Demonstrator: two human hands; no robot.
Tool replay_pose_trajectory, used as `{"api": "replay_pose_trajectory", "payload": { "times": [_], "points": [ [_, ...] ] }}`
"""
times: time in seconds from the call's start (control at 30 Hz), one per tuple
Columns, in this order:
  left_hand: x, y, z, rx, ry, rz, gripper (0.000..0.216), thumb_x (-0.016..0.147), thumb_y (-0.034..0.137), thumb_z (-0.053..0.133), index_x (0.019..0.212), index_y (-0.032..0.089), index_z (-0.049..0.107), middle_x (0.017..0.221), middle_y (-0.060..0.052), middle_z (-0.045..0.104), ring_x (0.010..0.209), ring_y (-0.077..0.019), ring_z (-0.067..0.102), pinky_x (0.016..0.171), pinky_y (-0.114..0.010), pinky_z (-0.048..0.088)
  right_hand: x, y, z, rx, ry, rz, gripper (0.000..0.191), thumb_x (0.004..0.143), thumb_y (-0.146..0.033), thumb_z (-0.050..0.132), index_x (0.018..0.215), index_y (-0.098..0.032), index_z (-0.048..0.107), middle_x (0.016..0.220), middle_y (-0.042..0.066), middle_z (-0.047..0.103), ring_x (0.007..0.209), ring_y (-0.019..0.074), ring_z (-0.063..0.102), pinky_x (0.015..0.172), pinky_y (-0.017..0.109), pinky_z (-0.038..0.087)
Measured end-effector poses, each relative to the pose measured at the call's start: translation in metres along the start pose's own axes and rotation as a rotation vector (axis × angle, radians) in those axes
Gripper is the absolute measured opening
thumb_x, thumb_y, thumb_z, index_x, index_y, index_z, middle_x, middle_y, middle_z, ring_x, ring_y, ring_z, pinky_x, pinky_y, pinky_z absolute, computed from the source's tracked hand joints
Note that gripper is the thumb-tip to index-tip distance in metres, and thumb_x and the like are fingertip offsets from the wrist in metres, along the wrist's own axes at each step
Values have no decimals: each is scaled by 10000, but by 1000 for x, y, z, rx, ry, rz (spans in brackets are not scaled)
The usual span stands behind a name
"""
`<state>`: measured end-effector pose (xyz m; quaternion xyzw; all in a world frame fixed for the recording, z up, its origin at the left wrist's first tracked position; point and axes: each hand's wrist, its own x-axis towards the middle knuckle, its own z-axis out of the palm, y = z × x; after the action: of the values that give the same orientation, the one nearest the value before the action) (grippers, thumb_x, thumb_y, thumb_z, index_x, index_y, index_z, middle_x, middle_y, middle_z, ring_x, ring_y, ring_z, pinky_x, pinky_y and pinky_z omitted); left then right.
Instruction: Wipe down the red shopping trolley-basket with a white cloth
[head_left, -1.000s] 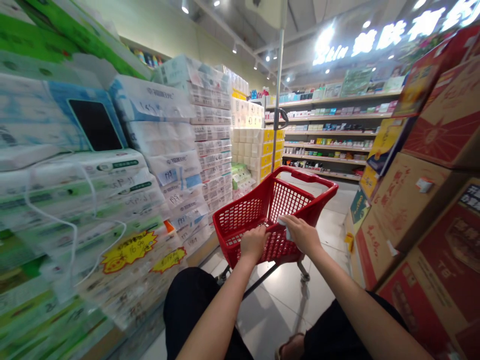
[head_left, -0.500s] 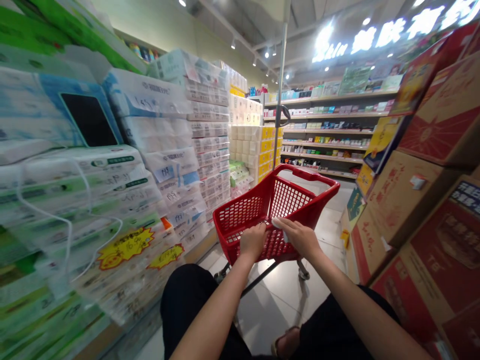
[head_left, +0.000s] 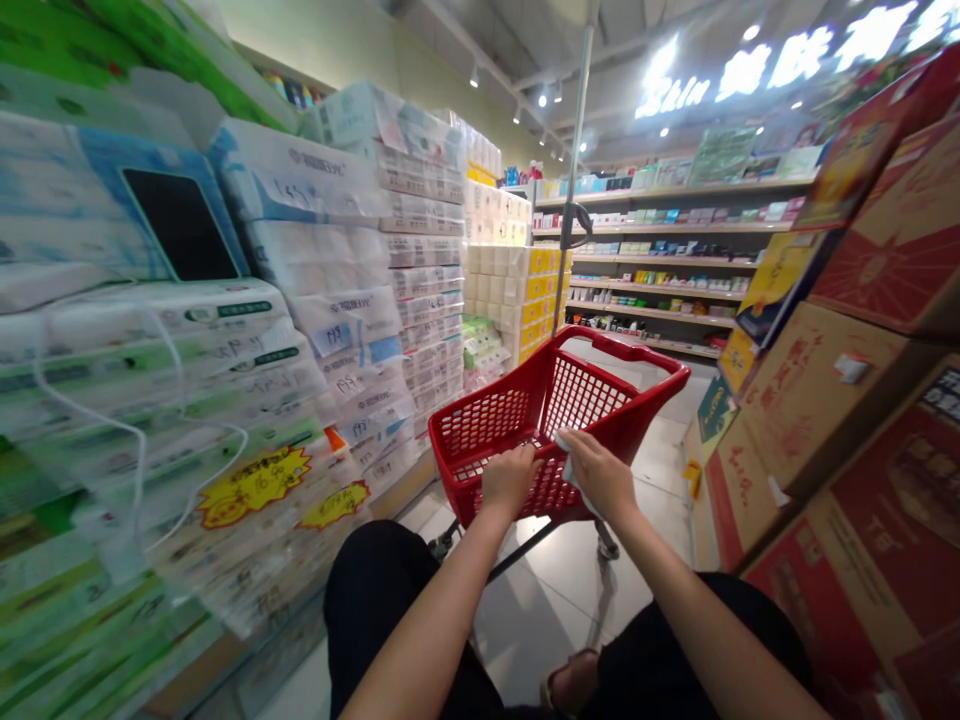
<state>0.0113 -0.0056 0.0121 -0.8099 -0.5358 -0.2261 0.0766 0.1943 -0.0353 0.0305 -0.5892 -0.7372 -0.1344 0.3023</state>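
Observation:
A red plastic shopping cart [head_left: 547,390] with perforated basket walls stands right in front of my knees. My left hand [head_left: 510,478] is wrapped over the rim of its near side. Beside it, my right hand [head_left: 598,475] presses a pale cloth [head_left: 568,462] against the same rim, a little further right. The cloth is folded under the fingers, and part of it hangs below my palm. Through the holes and the open top, the inside of the basket shows in part.
Stacked packs of tissue paper [head_left: 345,310] rise on the left, with a dark-screened phone [head_left: 182,222] and a white cable. Cardboard cartons [head_left: 810,400] are piled on the right. A metal pole [head_left: 576,120] stands behind the cart, before shelves of goods [head_left: 675,260].
My right hand has slid slightly to the right along the rim with the cloth, its fingers now more curled. My left hand stays at the rim. The view has shifted slightly.

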Motion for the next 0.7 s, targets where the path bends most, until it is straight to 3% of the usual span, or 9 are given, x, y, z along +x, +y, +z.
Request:
{"api": "replay_pose_trajectory", "payload": {
  "times": [0.1, 0.17, 0.3, 0.43, 0.53, 0.63, 0.7],
  "points": [
    [-1, -2, 0, 3, 1, -8, 280, 1013, 394, 353, 1041, 213, 565, 948, -61, 676, 851, -204, 645, 720, -299, 431, -7, -27, 15, 46, -24, -90, 461, 975, -257, 395, 1405, -410, 457, 1403, -44, 550, 1098, 140, 623, 851, 256, 535],
    [-1, -5, -1, 1, -18, -2, 284, 1014, 392, 348, 1045, 210, 564, 954, -64, 673, 861, -202, 644, 731, -299, 438, -4, -24, 13, 17, -48, -127, 449, 978, -262, 399, 1399, -402, 470, 1383, -37, 569, 1079, 144, 629, 831, 251, 535],
    [-1, -10, -10, -41, -42, 42, 310, 981, 418, 440, 1189, 202, 516, 1087, -75, 651, 943, -207, 635, 768, -302, 469, 14, 19, -9, -100, -54, -59, 428, 980, -280, 392, 1374, -408, 500, 1378, -46, 573, 1047, 159, 639, 704, 245, 533],
    [-4, -21, -24, -93, 61, 136, 430, 937, 364, 543, 1332, 245, 423, 1394, -75, 498, 1202, -207, 531, 910, -307, 456, 27, 56, -27, -147, -11, 83, 419, 991, -342, 362, 1384, -426, 481, 1405, -64, 545, 1051, 156, 639, 671, 239, 521],
    [-9, -35, -27, -20, 49, 101, 258, 939, 402, 531, 1147, 251, 555, 1236, -70, 606, 1127, -231, 571, 946, -360, 428, 29, 59, -27, -138, -4, 121, 424, 993, -349, 343, 1388, -426, 476, 1423, -71, 524, 1038, 156, 644, 664, 245, 522],
    [-16, -48, -19, 35, -57, -12, 288, 964, 479, 450, 1010, 229, 588, 939, -63, 682, 895, -229, 647, 812, -349, 454, 23, 39, -14, -99, 1, 120, 438, 988, -317, 339, 1395, -411, 473, 1432, -61, 515, 1023, 157, 651, 670, 248, 530],
    [-18, -52, -13, 35, -95, -67, 329, 980, 498, 396, 1021, 227, 577, 887, -57, 687, 816, -219, 659, 712, -307, 445, 16, 15, -1, -57, -10, 76, 449, 982, -291, 350, 1399, -412, 467, 1425, -58, 523, 1025, 151, 651, 693, 243, 536]
  ]
}}
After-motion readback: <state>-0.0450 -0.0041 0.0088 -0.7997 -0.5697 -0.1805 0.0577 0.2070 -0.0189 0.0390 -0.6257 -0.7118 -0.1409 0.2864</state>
